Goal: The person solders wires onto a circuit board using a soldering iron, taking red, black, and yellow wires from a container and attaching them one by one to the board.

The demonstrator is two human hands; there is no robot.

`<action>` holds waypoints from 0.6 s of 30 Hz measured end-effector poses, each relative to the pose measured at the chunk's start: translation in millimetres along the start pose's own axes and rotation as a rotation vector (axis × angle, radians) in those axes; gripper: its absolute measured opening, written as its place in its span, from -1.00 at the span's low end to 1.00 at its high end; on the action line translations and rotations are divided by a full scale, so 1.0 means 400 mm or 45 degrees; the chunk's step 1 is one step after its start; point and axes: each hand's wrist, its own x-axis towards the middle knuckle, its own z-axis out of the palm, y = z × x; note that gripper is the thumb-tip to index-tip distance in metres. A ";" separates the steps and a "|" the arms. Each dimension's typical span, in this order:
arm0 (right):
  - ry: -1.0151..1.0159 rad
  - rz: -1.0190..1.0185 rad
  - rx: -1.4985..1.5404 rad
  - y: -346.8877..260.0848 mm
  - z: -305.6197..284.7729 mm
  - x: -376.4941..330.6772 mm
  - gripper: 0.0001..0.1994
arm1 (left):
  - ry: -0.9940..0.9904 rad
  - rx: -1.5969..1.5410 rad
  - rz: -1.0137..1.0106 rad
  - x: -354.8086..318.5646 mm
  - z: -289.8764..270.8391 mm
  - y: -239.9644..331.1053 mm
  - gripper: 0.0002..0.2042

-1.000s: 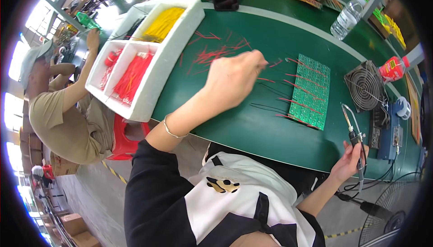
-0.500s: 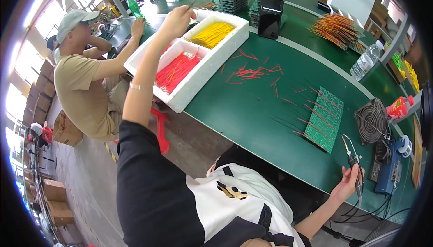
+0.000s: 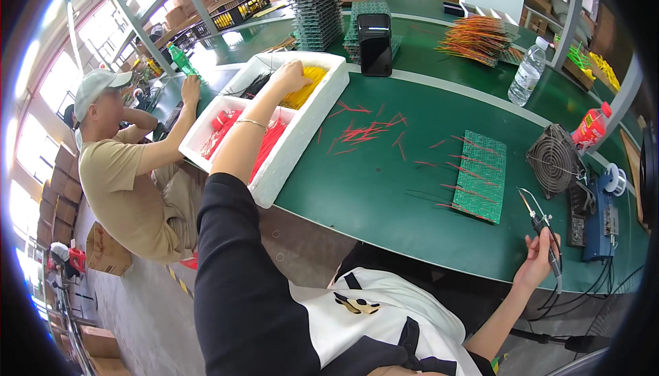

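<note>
My left hand (image 3: 291,76) reaches into the white foam box (image 3: 302,118), over the yellow wires (image 3: 310,91). Its fingers are curled downward, and what they hold, if anything, is hidden. Red wires (image 3: 271,144) fill a nearer compartment of the box, and black wires (image 3: 257,86) lie in the one left of my hand. At the right, my right hand (image 3: 537,256) is closed round a soldering iron (image 3: 542,227), its tip pointing up and away. A green circuit board panel (image 3: 482,177) lies left of the iron, with several red wires sticking out leftward.
Loose red wires (image 3: 367,131) lie mid-table. Beyond stand a black phone-like device (image 3: 375,45), stacked boards (image 3: 314,15) and a water bottle (image 3: 527,72). Right are a fan (image 3: 555,160), blue soldering unit (image 3: 600,218) and solder reel (image 3: 616,179). A co-worker (image 3: 130,170) sits left.
My left hand has come down from above the box's far edge, where it held a thin dark wire, to the yellow wires. The right hand still holds the soldering iron. The view has shifted.
</note>
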 end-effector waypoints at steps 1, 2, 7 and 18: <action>0.003 -0.007 -0.001 0.001 -0.005 0.000 -0.84 | 0.004 -0.005 0.004 0.000 0.009 -0.004 -0.72; -0.004 -0.003 0.008 0.005 -0.009 -0.002 -0.84 | -0.019 -0.153 -0.096 0.003 0.009 -0.005 -0.73; 0.019 0.010 -0.005 0.009 -0.005 -0.003 -0.86 | 0.048 -0.418 -0.296 -0.012 0.004 -0.029 -0.80; -0.018 0.036 -0.023 0.007 -0.005 0.000 -0.91 | 0.036 -0.354 -0.170 -0.032 -0.008 -0.025 -0.82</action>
